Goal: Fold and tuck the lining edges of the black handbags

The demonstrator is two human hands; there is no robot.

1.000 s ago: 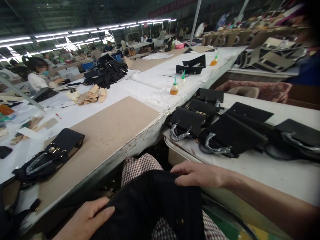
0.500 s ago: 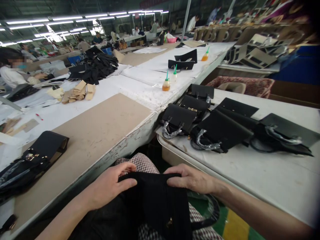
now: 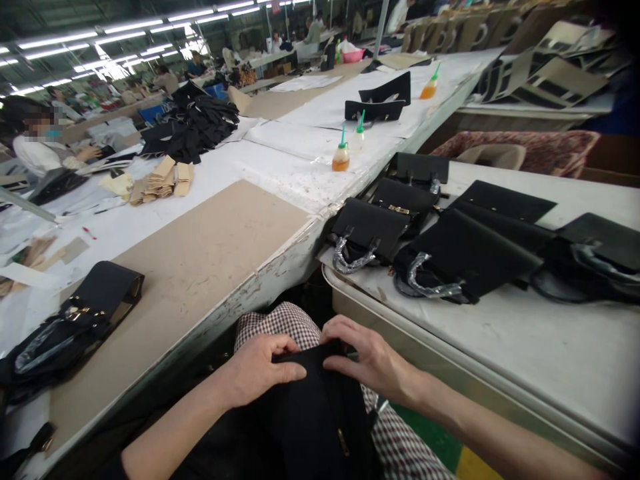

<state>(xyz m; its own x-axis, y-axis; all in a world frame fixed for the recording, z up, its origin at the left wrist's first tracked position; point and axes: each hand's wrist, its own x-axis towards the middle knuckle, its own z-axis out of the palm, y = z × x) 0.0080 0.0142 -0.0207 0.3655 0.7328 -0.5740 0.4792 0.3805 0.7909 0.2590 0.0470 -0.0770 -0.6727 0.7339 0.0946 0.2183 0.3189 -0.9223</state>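
Observation:
A black bag (image 3: 310, 420) lies across my lap, a small gold zipper pull showing on its side. My left hand (image 3: 263, 370) pinches its upper edge between thumb and fingers. Close by on the right, my right hand (image 3: 357, 353) grips the same edge, thumb on the near side. The fingertips of both hands are partly hidden behind the black material. Checked cloth (image 3: 280, 323) shows beyond and beside the bag.
Several black bags with wrapped handles (image 3: 375, 223) lie on the white table (image 3: 550, 347) at right. Another black bag (image 3: 103, 300) rests on the brown sheet (image 3: 215, 247) at left. Glue bottles (image 3: 341, 159) stand farther back. A person (image 3: 37, 150) sits at far left.
My hands have come closer together along the bag's edge. The bag has turned, and its wrapped handle at the right has dropped out of sight. The view has shifted slightly.

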